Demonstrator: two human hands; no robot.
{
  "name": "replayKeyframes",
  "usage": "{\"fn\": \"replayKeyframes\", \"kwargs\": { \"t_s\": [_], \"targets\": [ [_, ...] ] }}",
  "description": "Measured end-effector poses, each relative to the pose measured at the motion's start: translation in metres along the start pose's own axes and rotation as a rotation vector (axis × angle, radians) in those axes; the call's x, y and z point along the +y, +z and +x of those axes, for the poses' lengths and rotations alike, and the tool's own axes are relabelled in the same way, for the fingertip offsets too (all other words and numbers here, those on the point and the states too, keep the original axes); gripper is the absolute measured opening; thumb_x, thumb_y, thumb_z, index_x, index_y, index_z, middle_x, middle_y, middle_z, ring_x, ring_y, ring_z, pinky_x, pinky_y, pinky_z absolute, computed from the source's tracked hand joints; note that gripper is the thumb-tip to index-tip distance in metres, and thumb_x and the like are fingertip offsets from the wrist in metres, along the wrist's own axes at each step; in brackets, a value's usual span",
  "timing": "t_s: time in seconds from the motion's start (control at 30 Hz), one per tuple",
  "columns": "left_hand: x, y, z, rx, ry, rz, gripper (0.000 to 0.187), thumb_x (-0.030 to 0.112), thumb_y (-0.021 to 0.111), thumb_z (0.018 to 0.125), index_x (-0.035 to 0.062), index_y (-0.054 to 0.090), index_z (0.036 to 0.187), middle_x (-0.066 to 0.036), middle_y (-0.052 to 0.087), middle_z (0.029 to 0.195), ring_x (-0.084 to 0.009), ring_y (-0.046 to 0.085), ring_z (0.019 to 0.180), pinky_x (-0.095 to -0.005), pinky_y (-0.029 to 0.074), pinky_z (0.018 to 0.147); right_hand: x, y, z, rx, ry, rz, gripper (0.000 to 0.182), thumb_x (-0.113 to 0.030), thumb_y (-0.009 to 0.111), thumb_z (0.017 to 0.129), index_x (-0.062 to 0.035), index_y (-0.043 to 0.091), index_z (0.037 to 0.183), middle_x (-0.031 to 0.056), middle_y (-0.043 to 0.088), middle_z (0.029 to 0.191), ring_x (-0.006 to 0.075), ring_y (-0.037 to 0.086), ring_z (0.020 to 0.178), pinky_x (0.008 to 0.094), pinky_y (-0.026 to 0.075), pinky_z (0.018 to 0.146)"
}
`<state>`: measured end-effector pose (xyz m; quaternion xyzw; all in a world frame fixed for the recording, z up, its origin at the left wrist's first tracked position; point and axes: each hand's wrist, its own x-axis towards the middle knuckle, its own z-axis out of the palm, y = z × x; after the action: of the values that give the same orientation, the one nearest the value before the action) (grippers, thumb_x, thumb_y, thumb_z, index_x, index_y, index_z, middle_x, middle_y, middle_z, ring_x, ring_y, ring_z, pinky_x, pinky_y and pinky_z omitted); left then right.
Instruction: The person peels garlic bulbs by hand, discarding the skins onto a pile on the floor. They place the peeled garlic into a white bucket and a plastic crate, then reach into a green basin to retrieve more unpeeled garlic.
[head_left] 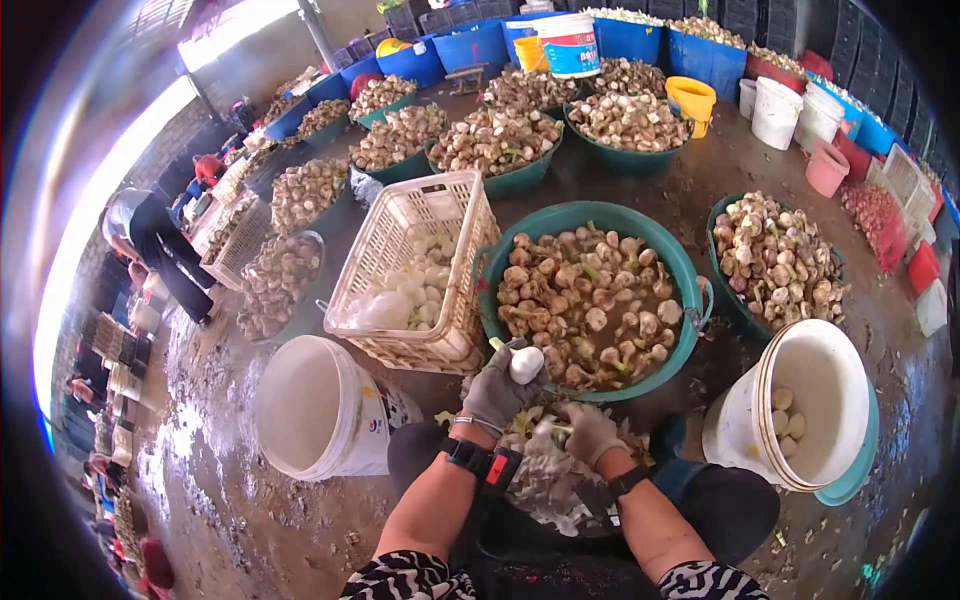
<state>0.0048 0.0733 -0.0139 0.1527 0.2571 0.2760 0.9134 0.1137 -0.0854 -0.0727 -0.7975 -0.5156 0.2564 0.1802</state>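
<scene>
My left hand [499,388], in a grey glove, holds a white peeled garlic bulb [526,365] with a short green stem. Beside it my right hand [592,433], also gloved, is closed over the pile of pale peelings [550,470] in my lap; what it grips is too small to make out. In front of both hands stands a green tub [690,345] of unpeeled garlic in brown water. To its left a cream plastic crate [465,215] holds white bulbs and a clear bag.
A white bucket [300,400] stands at left; another bucket [735,430], with a few peeled bulbs, stands at right. More garlic tubs [520,180] fill the area ahead. A person [165,240] bends over at far left. The floor [220,480] is wet.
</scene>
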Motion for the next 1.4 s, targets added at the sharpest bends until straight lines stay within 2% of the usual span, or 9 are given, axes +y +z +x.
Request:
{"fn": "replayKeyframes", "kwargs": {
  "t_s": [0.23,0.33,0.47,0.57,0.73,0.9,1.0,1.13,1.4],
  "targets": [
    [0.050,0.016,0.065,0.204,0.107,0.007,0.030,0.031,0.046,0.091,0.0055,0.049,0.106,-0.011,0.056,0.095,-0.0278,0.056,0.085,-0.0412,0.049,0.077,0.005,0.009,0.077,0.321,-0.127,0.375,0.036,-0.015,0.057,0.076,-0.0072,0.057,0.111,0.0220,0.062,0.090,0.0352,0.059,0.077,0.0408,0.048,0.067],
    [0.107,0.056,0.055,0.207,0.415,-0.106,0.026,0.030,0.050,0.089,0.0047,0.052,0.096,-0.009,0.056,0.088,-0.0243,0.055,0.080,-0.0385,0.047,0.075,0.020,-0.027,0.111,0.285,0.188,0.480,0.036,-0.006,0.058,0.072,-0.0062,0.057,0.108,0.0161,0.063,0.087,0.0312,0.061,0.077,0.0380,0.048,0.063],
    [0.105,-0.047,0.099,-0.136,0.088,0.023,0.020,0.026,0.052,0.088,0.0060,0.052,0.091,-0.008,0.057,0.084,-0.0205,0.052,0.073,-0.0360,0.046,0.067,0.112,-0.006,0.203,0.315,0.574,0.588,0.030,-0.022,0.047,0.089,-0.0015,0.055,0.110,0.0097,0.049,0.069,0.0184,0.041,0.050,0.0408,0.033,0.047],
    [0.078,0.027,0.081,0.187,0.112,0.442,0.023,0.027,0.055,0.087,0.0069,0.053,0.097,-0.007,0.059,0.087,-0.0205,0.057,0.078,-0.0345,0.047,0.067,0.127,-0.003,0.236,0.308,0.645,0.734,0.026,-0.020,0.048,0.089,-0.0018,0.055,0.107,0.0087,0.051,0.074,0.0174,0.045,0.056,0.0389,0.037,0.052],
    [0.030,0.024,0.095,0.182,-0.055,0.606,0.033,0.024,0.061,0.084,0.0056,0.051,0.110,-0.006,0.061,0.092,-0.0193,0.059,0.085,-0.0340,0.048,0.069,0.088,0.002,0.195,0.451,0.328,1.200,0.020,-0.017,0.051,0.089,-0.0024,0.056,0.102,0.0070,0.054,0.082,0.0158,0.050,0.067,0.0359,0.043,0.061],
    [-0.006,0.001,0.099,0.112,-0.162,0.819,0.045,0.020,0.064,0.082,0.0043,0.047,0.120,-0.005,0.058,0.105,-0.0152,0.057,0.089,-0.0288,0.047,0.075,0.003,-0.007,0.112,0.649,-0.201,0.774,0.017,-0.013,0.055,0.088,-0.0022,0.056,0.101,0.0051,0.058,0.089,0.0116,0.055,0.072,0.0310,0.046,0.061],
    [0.003,0.026,0.062,-0.087,-0.149,0.928,0.047,0.015,0.067,0.078,0.0045,0.047,0.120,-0.006,0.055,0.108,-0.0142,0.055,0.093,-0.0264,0.045,0.078,0.009,-0.028,0.091,0.192,-0.010,1.551,0.022,-0.019,0.057,0.087,-0.0007,0.057,0.100,0.0039,0.060,0.085,0.0121,0.056,0.067,0.0259,0.044,0.057],
    [-0.009,0.016,0.037,-0.419,0.547,1.615,0.053,0.010,0.072,0.072,0.0029,0.047,0.118,-0.008,0.055,0.104,-0.0177,0.053,0.096,-0.0274,0.043,0.083,-0.004,-0.048,0.069,0.200,-0.007,1.319,0.023,-0.030,0.055,0.089,-0.0074,0.058,0.090,-0.0021,0.056,0.077,0.0063,0.050,0.063,0.0233,0.042,0.055],
    [-0.012,0.026,-0.019,-0.242,0.437,1.577,0.056,0.025,0.074,0.067,0.0031,0.050,0.113,-0.016,0.053,0.109,-0.0264,0.053,0.102,-0.0328,0.043,0.086,-0.004,-0.042,0.033,0.045,-0.092,1.314,0.018,-0.017,0.060,0.085,-0.0052,0.059,0.098,0.0047,0.060,0.085,0.0124,0.055,0.070,0.0268,0.048,0.062]
  ]
}}
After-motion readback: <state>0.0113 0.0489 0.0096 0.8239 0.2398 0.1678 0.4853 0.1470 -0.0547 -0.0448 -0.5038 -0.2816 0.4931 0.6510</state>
